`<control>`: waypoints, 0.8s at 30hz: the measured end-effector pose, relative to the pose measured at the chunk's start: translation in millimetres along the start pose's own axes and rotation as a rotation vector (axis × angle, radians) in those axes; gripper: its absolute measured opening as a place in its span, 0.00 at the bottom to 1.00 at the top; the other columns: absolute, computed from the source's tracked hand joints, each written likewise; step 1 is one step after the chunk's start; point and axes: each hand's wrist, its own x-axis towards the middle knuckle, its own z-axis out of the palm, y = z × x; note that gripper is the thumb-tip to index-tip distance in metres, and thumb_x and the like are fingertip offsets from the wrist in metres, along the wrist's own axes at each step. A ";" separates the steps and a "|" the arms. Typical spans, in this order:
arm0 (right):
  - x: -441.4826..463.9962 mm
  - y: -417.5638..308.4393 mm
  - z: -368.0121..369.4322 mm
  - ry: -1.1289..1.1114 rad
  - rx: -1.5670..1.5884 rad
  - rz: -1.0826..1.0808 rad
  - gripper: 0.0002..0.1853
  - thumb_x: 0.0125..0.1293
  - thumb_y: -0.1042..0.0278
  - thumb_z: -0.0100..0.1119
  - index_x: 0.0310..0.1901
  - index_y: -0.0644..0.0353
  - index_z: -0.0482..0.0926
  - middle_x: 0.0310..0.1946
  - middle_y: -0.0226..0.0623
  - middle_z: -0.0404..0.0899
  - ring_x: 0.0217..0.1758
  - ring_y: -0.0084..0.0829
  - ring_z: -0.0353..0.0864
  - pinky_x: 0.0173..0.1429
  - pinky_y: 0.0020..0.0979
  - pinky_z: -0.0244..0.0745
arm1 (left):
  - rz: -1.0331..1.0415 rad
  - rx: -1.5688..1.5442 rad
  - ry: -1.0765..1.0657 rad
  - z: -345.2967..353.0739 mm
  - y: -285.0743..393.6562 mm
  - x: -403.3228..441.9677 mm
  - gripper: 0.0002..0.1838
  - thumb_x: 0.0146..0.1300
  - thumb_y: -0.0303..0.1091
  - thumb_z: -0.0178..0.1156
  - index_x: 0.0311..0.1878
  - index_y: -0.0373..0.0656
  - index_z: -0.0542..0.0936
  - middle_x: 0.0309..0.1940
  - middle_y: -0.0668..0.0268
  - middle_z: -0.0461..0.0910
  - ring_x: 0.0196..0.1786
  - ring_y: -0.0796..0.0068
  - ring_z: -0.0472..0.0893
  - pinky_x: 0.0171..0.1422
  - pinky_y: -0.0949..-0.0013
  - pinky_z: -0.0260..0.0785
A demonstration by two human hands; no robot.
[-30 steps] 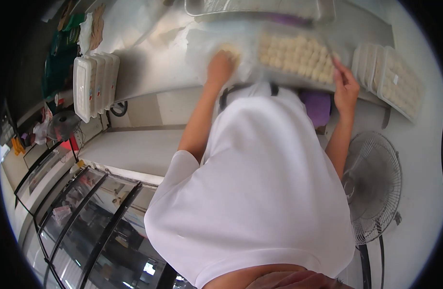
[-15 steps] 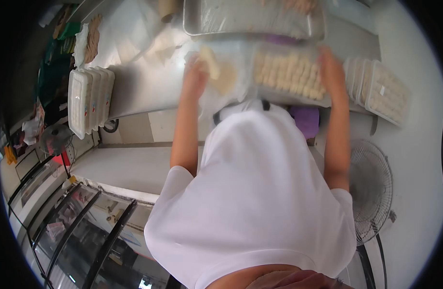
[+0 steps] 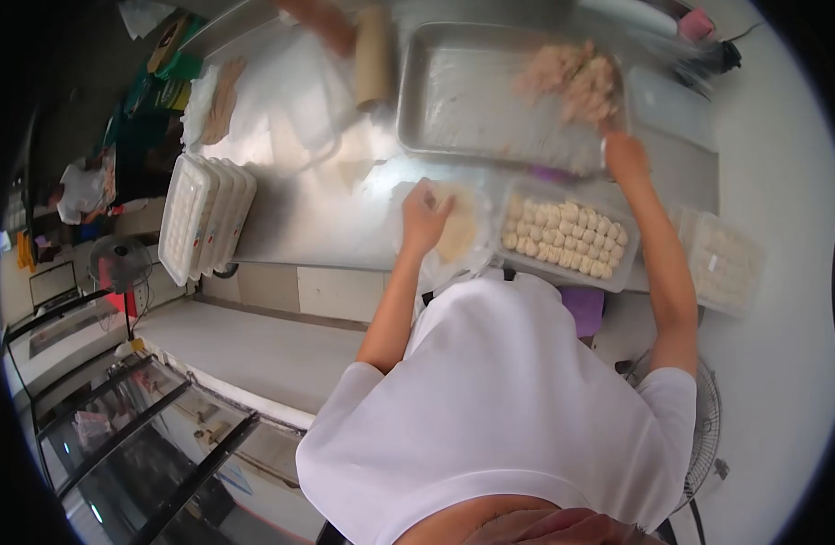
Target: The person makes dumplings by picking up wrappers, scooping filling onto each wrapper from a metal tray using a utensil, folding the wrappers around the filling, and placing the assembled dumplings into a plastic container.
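Note:
My left hand (image 3: 424, 218) is over a stack of pale round dough wrappers (image 3: 458, 229) on a clear plastic bag. Its fingers are curled, and whatever they hold is hidden. At the near right corner of a large metal tray (image 3: 490, 141), my right hand (image 3: 626, 156) is closed; a small pale edge shows by the fingers, too unclear to name. Pinkish minced filling (image 3: 576, 82) is heaped at the tray's right end. Between my hands, a clear plastic container (image 3: 628, 272) holds rows of small pale dumplings (image 3: 567, 234).
Stacked filled containers (image 3: 204, 218) stand at the left, and another container (image 3: 726, 263) is at the right edge. A brown roll (image 3: 374, 59) lies at the back, near another person's blurred hand (image 3: 322, 23). A fan (image 3: 708, 436) stands by my right side.
The view has shifted, showing more of the metal tray and its filling. My right hand has gone from the dumpling container to the tray. The pale wrapper seen in my left hand is no longer distinct.

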 end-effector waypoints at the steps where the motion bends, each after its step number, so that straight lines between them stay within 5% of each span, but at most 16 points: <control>1: -2.7 0.2 -1.8 -0.007 0.005 -0.015 0.11 0.63 0.72 0.49 0.43 0.58 0.80 0.34 0.52 0.83 0.40 0.50 0.85 0.41 0.49 0.80 | 0.049 -0.035 0.015 4.1 -11.8 6.0 0.11 0.57 0.25 0.65 0.30 0.41 0.70 0.24 0.72 0.70 0.29 0.85 0.68 0.33 0.75 0.62; 3: -8.5 4.3 -4.9 0.058 0.128 -0.087 0.11 0.62 0.71 0.50 0.42 0.55 0.82 0.33 0.49 0.82 0.40 0.49 0.84 0.43 0.49 0.78 | 0.086 -0.063 0.030 6.8 -26.8 15.9 0.07 0.58 0.24 0.63 0.33 0.40 0.72 0.25 0.71 0.72 0.30 0.85 0.70 0.33 0.75 0.64; 5: -7.8 5.1 -12.5 -0.010 0.167 -0.150 0.10 0.62 0.72 0.51 0.41 0.56 0.82 0.33 0.49 0.82 0.40 0.49 0.83 0.43 0.48 0.78 | -0.182 -0.543 -0.001 13.7 -29.8 22.0 0.12 0.56 0.23 0.61 0.44 0.37 0.75 0.34 0.62 0.76 0.35 0.69 0.74 0.40 0.69 0.69; 8: -12.9 11.1 -1.4 -0.114 0.313 -0.212 0.09 0.60 0.74 0.51 0.38 0.59 0.82 0.33 0.48 0.82 0.39 0.49 0.82 0.43 0.46 0.76 | -0.150 -0.841 -0.098 26.6 -65.9 31.0 0.15 0.61 0.25 0.55 0.52 0.39 0.74 0.43 0.64 0.76 0.46 0.67 0.76 0.46 0.66 0.72; 9: -7.8 15.7 2.2 -0.129 0.426 -0.256 0.09 0.60 0.75 0.51 0.37 0.60 0.82 0.34 0.48 0.82 0.38 0.49 0.81 0.43 0.45 0.76 | -0.455 -1.129 -0.072 13.8 -11.3 24.2 0.17 0.66 0.30 0.51 0.57 0.42 0.71 0.51 0.63 0.74 0.56 0.65 0.75 0.55 0.62 0.72; 12: 1.4 22.2 8.4 -0.139 0.511 -0.379 0.09 0.59 0.76 0.51 0.37 0.62 0.81 0.36 0.49 0.82 0.38 0.49 0.82 0.44 0.44 0.75 | -0.527 -1.344 -0.087 11.6 -5.0 26.6 0.17 0.68 0.34 0.50 0.58 0.43 0.72 0.53 0.63 0.75 0.57 0.66 0.75 0.60 0.61 0.70; 16: 6.3 31.3 0.6 -0.123 0.687 -0.259 0.10 0.60 0.75 0.53 0.41 0.61 0.81 0.40 0.49 0.82 0.40 0.49 0.82 0.45 0.45 0.76 | -0.545 -1.406 -0.035 15.5 -2.4 22.8 0.17 0.69 0.35 0.51 0.58 0.43 0.72 0.54 0.62 0.76 0.57 0.65 0.76 0.62 0.60 0.69; 18: 6.3 33.0 -6.4 0.138 0.240 -0.062 0.13 0.60 0.74 0.52 0.46 0.57 0.80 0.40 0.50 0.82 0.41 0.49 0.83 0.44 0.45 0.78 | -0.521 -1.353 -0.060 18.5 -13.2 20.3 0.17 0.69 0.37 0.51 0.58 0.41 0.72 0.53 0.62 0.77 0.56 0.64 0.77 0.63 0.58 0.69; 21: 25.7 43.8 13.9 -0.062 0.044 0.029 0.15 0.61 0.73 0.51 0.50 0.52 0.78 0.39 0.49 0.82 0.43 0.49 0.82 0.44 0.47 0.78 | -0.610 -1.331 0.034 21.6 -9.9 16.4 0.20 0.72 0.37 0.47 0.62 0.35 0.69 0.58 0.57 0.75 0.61 0.60 0.75 0.69 0.57 0.65; 24: 14.1 36.8 24.2 -0.021 0.112 -0.077 0.14 0.61 0.72 0.50 0.47 0.50 0.80 0.39 0.47 0.82 0.45 0.49 0.82 0.46 0.48 0.77 | -0.633 -1.313 0.067 20.7 -1.4 11.5 0.21 0.73 0.37 0.44 0.63 0.34 0.68 0.60 0.56 0.74 0.62 0.58 0.74 0.70 0.55 0.64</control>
